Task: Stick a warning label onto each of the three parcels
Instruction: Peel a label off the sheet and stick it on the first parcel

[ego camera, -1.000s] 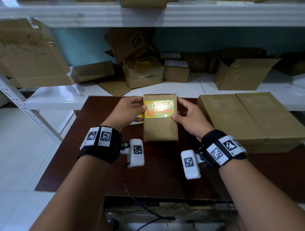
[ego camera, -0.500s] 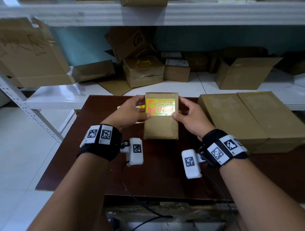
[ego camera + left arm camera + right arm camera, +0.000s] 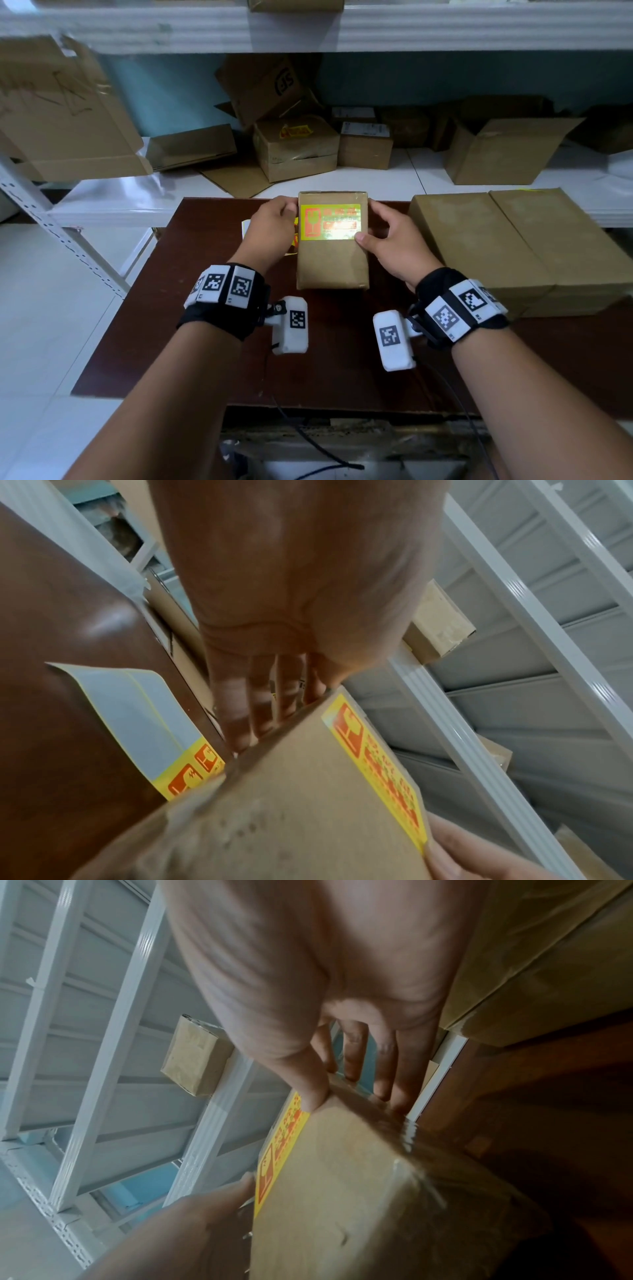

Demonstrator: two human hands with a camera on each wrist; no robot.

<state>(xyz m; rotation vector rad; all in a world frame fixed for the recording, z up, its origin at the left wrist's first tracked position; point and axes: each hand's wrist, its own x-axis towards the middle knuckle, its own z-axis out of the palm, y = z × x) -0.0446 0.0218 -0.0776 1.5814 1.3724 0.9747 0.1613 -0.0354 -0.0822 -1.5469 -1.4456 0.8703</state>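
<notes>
A small brown parcel (image 3: 332, 263) lies lengthwise in the middle of the dark table (image 3: 191, 342). A yellow and red warning label (image 3: 330, 222) is stuck on the far half of its top. My left hand (image 3: 270, 228) grips the parcel's left side, fingers down along the side wall (image 3: 270, 707). My right hand (image 3: 387, 236) grips the right side, its thumb pressing on the label's near right corner (image 3: 310, 1096). Two bigger brown parcels (image 3: 479, 250) (image 3: 565, 240) sit side by side on the right; their visible tops show no label.
A sheet of labels (image 3: 143, 718) lies on the table under my left hand. White shelving (image 3: 376, 192) behind the table holds several cardboard boxes (image 3: 298, 147). A white rack post (image 3: 51, 222) slants at left. Cables (image 3: 308, 442) hang at the near edge.
My left thumb has come off the label's left edge and now holds the parcel's far left corner. The parcel has shifted slightly away from me.
</notes>
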